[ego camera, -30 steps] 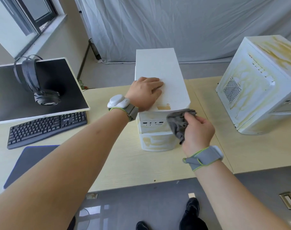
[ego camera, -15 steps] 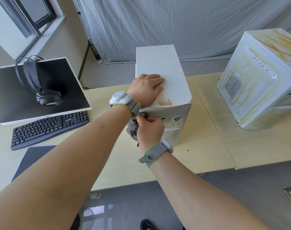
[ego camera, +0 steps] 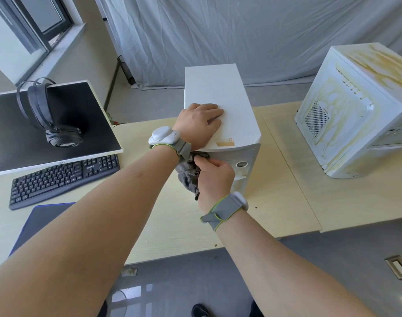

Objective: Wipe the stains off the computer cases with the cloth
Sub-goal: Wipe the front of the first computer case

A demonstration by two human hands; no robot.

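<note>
While the left hand (ego camera: 199, 124) lies flat, fingers straight and together, on the clean top of the tall white tower computer case (ego camera: 218, 94) at the middle of the pale wooden desk (ego camera: 287, 202), the right hand (ego camera: 215, 179) has its fingers curled round a bunched grey cloth (ego camera: 187, 177) and presses it against the upper left corner of that case's front panel, just under the left wrist. Faint yellowish marks show low on the front panel, beside the round button, and a small tan patch sits near the front edge of the top. A second, cube-shaped white case (ego camera: 355, 110) stands well apart to the right, streaked with brownish-yellow stains across its top and side, untouched. The risks look modest but real: rubbing hard sideways could slide or tip the tall case if the steadying palm lifts; the loose tail of the cloth may smear the stains instead of lifting them; and pressure near the button could push it in. Most of the job seems left.
</note>
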